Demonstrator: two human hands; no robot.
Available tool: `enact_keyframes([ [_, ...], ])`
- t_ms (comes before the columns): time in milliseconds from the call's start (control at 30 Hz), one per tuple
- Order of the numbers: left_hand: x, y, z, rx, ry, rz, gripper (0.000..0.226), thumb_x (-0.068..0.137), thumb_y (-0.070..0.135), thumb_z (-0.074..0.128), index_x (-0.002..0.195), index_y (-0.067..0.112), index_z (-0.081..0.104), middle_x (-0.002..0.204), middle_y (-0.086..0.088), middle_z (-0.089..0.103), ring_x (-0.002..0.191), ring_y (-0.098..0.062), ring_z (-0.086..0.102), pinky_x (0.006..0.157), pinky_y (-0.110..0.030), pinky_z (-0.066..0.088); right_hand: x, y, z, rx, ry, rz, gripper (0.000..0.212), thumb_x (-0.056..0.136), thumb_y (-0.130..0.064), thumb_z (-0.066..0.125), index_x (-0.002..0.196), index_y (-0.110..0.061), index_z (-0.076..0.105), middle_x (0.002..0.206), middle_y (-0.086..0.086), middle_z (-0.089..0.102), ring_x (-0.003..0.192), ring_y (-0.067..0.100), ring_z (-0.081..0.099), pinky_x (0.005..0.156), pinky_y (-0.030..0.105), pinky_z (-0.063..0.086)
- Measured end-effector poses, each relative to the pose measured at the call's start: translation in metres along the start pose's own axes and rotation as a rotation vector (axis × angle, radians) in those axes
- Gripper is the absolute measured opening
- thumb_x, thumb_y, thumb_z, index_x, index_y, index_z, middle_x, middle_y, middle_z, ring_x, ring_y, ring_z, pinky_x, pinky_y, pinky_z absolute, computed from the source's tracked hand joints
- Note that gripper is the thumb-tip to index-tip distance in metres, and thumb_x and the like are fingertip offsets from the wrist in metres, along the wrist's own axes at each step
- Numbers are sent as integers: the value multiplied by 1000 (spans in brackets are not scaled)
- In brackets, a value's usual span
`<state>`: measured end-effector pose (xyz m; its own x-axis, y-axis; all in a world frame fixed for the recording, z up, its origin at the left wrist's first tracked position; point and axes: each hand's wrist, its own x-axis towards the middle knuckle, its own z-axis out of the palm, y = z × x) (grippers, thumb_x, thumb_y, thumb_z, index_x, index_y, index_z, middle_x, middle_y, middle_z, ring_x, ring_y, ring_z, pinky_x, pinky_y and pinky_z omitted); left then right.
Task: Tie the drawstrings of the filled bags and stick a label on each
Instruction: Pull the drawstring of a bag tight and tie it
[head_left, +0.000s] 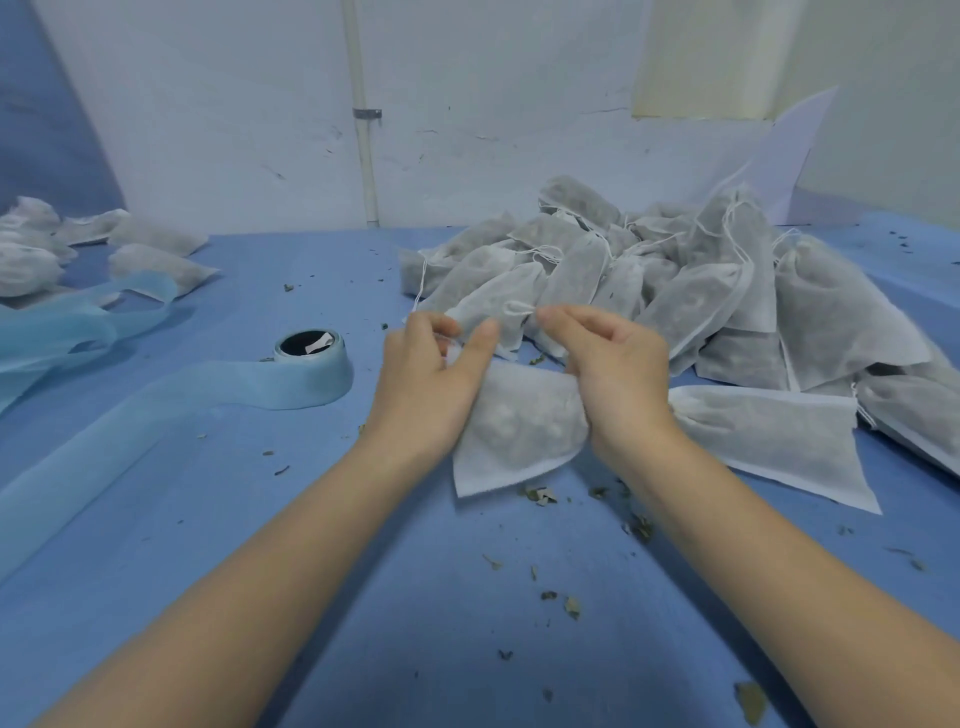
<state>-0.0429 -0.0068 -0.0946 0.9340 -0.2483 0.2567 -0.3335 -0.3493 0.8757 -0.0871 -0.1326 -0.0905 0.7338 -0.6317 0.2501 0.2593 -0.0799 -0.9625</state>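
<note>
A filled white mesh bag (519, 431) lies on the blue table between my hands, its neck pointing away from me. My left hand (436, 379) curls at the neck and pinches the drawstring there. My right hand (608, 364) pinches a small white loop of drawstring (519, 309) at its fingertips. A roll of pale blue label tape (311, 371) stands to the left, its strip trailing toward me.
A heap of filled mesh bags (675, 280) fills the right back of the table, one bag (769, 436) lying right beside my right wrist. More bags (130, 249) sit at the far left. Dried leaf crumbs (571, 605) are scattered over the blue table cover (363, 597).
</note>
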Motion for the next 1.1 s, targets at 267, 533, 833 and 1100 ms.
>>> enact_keyframes([
  [267,-4,7,3,-750,-365,-450,20,90,18,59,96,2,68,91,-7,74,79,-16,72,72,-26,57,4,5,-1,190,185,162,17,85,-20,70,68,-22,66,39,-19,44,36,0,38,42,13,37],
  [533,-3,6,0,-773,-262,-510,19,96,16,52,87,4,64,66,-2,72,57,-11,69,51,-25,57,3,6,-5,68,-193,114,18,79,-18,72,62,-25,73,68,-9,65,68,7,59,70,23,45],
  [833,2,0,-4,-893,-389,-449,48,87,44,56,115,5,64,109,-14,70,101,-25,68,89,-36,54,-1,5,-11,-140,-408,-45,5,80,-15,73,76,-17,74,79,-5,68,76,1,61,74,10,45],
  [1100,6,-7,-8,-704,-255,-341,17,86,6,63,98,-7,67,92,-15,73,77,-19,71,69,-23,57,5,6,-7,-203,-395,-14,8,82,-18,71,76,-23,75,81,-10,73,83,2,67,75,12,48],
])
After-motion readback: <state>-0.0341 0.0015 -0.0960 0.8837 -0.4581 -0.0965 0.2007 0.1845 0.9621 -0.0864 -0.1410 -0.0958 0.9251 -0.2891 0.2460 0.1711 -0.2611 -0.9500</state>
